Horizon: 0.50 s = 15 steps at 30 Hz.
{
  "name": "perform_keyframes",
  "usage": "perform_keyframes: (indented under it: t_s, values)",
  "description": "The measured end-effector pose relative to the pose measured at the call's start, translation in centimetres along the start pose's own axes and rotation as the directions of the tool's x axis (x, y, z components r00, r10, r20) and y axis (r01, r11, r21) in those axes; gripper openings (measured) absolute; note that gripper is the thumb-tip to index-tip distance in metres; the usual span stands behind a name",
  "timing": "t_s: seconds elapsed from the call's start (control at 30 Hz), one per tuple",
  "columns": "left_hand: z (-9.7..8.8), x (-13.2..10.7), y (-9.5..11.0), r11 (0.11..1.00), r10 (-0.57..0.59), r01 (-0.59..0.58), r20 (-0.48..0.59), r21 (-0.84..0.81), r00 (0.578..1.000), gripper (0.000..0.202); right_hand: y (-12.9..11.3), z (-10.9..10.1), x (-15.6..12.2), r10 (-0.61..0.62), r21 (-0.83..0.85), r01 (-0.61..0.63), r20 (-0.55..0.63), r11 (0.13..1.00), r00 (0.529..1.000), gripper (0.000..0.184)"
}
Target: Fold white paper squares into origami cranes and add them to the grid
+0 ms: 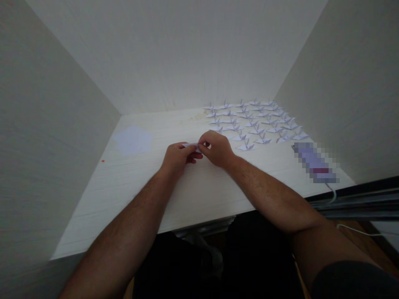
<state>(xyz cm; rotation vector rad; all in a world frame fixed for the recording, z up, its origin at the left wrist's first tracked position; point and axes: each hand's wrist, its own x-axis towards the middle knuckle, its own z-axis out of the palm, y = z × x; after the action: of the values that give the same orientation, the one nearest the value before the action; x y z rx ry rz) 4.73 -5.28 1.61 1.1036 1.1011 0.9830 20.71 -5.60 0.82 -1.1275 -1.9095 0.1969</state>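
Note:
Between my two hands, above the middle of the pale desk (199, 195), is a small folded piece of white paper (190, 145). My left hand (178, 158) grips it from the left, thumb on top and fingers underneath. From the right, my right hand (216, 147) pinches its right end between thumb and index finger. My fingers cover part of the paper, so its full shape is hidden. Just beyond my right hand stand rows of folded white paper cranes (257, 118), several of them, wings spread.
White paper sheets (134, 140) lie at the left of the desk, near a small orange spot (103, 161). A pixelated phone-like device (316, 162) with a white cable (334, 195) rests at the right edge. Pale panels (174, 54) enclose the desk at the back and sides.

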Motion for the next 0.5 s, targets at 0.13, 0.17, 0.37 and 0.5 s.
perform_keyframes:
  t_s: [0.13,0.17,0.37,0.5]
  values:
    - [-0.06,0.07,-0.09,0.999,-0.026,0.026,-0.010,-0.029,1.000,0.020,0.14,-0.12,-0.02,-0.107,-0.049,0.109,0.035,0.993,0.994,0.017]
    - [-0.10,0.08,-0.09,0.999,-0.029,0.029,-0.012,-0.028,1.000,0.020,0.18,-0.14,-0.02,-0.118,-0.061,0.121,0.048,0.991,0.992,0.018]
    - [-0.07,0.02,0.17,0.997,-0.042,0.040,-0.036,-0.062,0.998,0.018,0.31,-0.19,-0.11,-0.145,-0.064,0.151,0.085,0.986,0.986,0.023]
    - [-0.02,-0.04,0.27,0.994,-0.043,0.038,-0.043,-0.107,0.998,0.016,0.31,-0.18,-0.21,-0.173,-0.049,0.176,0.064,0.983,0.983,0.023]
